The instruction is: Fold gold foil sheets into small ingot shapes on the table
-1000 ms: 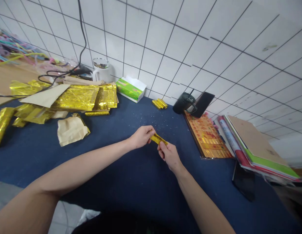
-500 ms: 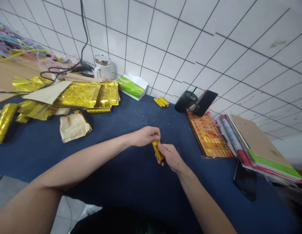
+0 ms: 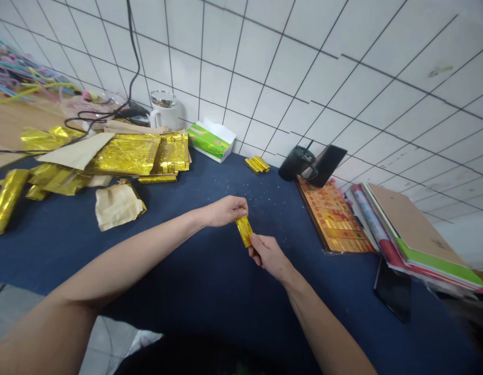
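Observation:
Between my two hands is a narrow folded strip of gold foil paper [image 3: 243, 230], held slanting above the dark blue table [image 3: 194, 271]. My left hand [image 3: 227, 211] is closed on its upper end, thumb and fingers pinching it. At the lower end, my right hand [image 3: 268, 253] grips it between thumb and curled fingers. Beyond the hands, near the wall, lie several small folded gold pieces [image 3: 257, 164] side by side. Left of my left hand is a crumpled piece of foil paper [image 3: 119, 204], its tan backing facing up.
A pile of gold foil sheets [image 3: 124, 153] and a foil roll [image 3: 8, 200] lie at left. Along the wall stand a white mug [image 3: 165, 112], a tissue pack [image 3: 211, 140] and a black tumbler [image 3: 296, 162]. At right are a propped tablet [image 3: 328, 164], orange printed paper [image 3: 335, 219] and a phone [image 3: 392, 289].
Both hands have shifted slightly; the left went up and left. More of the gold strip's middle shows, as the right hand now holds only its lower end.

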Motion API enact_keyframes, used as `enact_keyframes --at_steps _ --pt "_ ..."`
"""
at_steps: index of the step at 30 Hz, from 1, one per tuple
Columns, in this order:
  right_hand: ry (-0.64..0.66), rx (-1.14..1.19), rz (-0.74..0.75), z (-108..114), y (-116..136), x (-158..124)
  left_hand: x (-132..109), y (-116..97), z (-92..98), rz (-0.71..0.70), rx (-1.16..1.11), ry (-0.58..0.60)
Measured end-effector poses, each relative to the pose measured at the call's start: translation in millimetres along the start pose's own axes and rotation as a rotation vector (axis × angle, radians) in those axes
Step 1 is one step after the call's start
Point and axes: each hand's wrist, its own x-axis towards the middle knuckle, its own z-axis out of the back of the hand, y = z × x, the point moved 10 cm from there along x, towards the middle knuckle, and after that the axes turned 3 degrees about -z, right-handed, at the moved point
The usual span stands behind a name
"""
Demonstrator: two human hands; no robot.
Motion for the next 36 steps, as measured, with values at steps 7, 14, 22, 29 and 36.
enact_keyframes --at_steps 7,14,22,29,36 --pt "0.031 0.067 -0.05 -7 -8 1 -1 0 -5.1 0.004 -0.005 0.015" --pt "0.111 0.136 -0.054 -16 -5 -2 -2 -1 -9.0 -0.002 -0.085 0.053" --pt "0.029 0.248 -0.043 -15 -6 -1 -2 3 -5.6 0.028 -0.198 -0.009" --pt "-0.099 0.322 0.007 -3 -5 1 -1 12 -11.9 0.053 -0.456 -0.131" --pt "-0.074 0.313 -0.002 -10 -5 0 -2 17 -3.4 0.086 -0.495 -0.217"
